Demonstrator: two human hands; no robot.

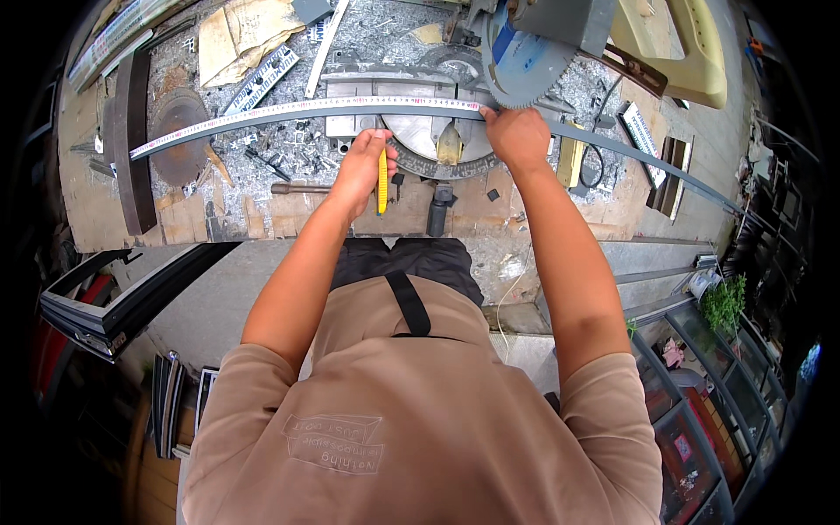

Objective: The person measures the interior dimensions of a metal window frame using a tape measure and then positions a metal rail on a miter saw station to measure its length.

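Observation:
Between the thumb and fingers of my left hand (360, 166) is a slim yellow utility knife (382, 188), held upright just below the long bar; its upper end is partly covered by my fingers. A long grey metal profile (612, 145) lies across the bed of the miter saw (350, 125). Along its far side runs a white measuring tape (289, 112) with dark and red marks. My right hand (518, 136) is closed over the profile at the tape's right end, thumb pressed there, close below the round saw blade (523, 66).
A dark metal block (133, 144) supports the profile's left end. Metal shavings and offcuts cover the bench (184, 214). Cardboard (245, 39) lies at the back left, and a rod-shaped tool (300, 188) lies near the front edge. The saw's black handle (437, 210) juts toward me.

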